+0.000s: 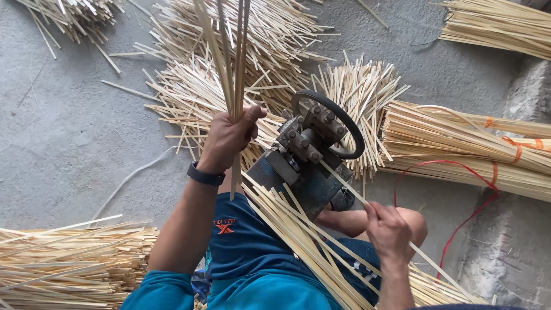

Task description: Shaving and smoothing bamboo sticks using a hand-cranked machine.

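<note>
- Head view: left hand point(229, 136) grips a sheaf of bamboo strips point(229, 51) upright, fingers closed around it.
- Right hand point(390, 229) pinches a single strip point(344, 181) entering the splitting machine point(310, 155) (floor-mounted).
- Strips look light, stiff, splintery; best held near the end.

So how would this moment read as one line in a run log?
left hand: grips upright bunch of bamboo strips | right hand: pinches single strip at the splitting machine | floor: strip piles

Left hand point(228, 138) grips upright bamboo strips point(229, 51); right hand point(389, 232) pinches one strip point(344, 183) at the machine point(310, 155).
</note>
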